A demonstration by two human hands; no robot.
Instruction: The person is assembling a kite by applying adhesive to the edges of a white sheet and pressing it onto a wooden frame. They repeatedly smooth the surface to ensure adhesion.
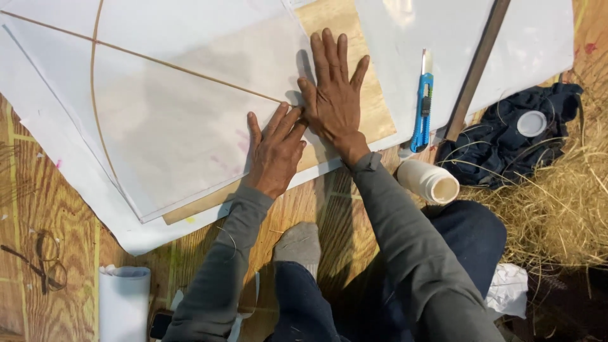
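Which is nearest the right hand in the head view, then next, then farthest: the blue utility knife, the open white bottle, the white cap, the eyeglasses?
From the right hand:
1. Blue utility knife, just to its right on the white sheet.
2. Open white bottle, lower right, lying on its side.
3. White cap, far right on the dark cloth.
4. Eyeglasses, far lower left on the wooden floor.

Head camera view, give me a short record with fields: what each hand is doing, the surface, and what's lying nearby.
left hand: flat, fingers together, pressing the white paper sheet near its corner
right hand: flat, fingers spread, beside the left hand at the sheet's edge
thin sticks: one straight and one bowed, crossing on the sheet
surface: wooden floor
blue utility knife: right of the hands
white jar: lying open, its lid on dark cloth
dry straw: far right
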